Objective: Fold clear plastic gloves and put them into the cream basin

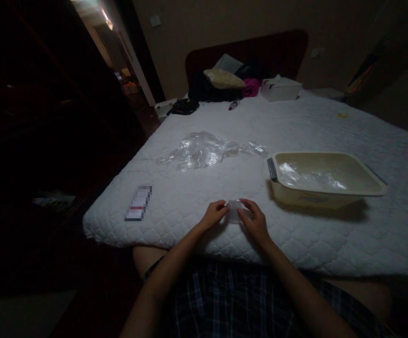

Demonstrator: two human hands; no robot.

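Together, two hands (236,218) grip one small clear item (234,211) above one white bed (204,197).

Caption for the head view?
Two bare hands, left and right, hold a small clear plastic item above a white quilted bed.

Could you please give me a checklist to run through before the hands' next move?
1. Left hand on the small translucent plastic piece: ok, fingers at its left side.
2. Right hand on it: ok, at its right side.
3. Crumpled clear plastic sheet away from both hands: ok, it lies beyond them.
4. Cream rectangular plastic tub resting on the white quilted bed: ok.
5. Piece free of cracks: cannot tell, too small and dim.
6. Bright lighting: not ok.
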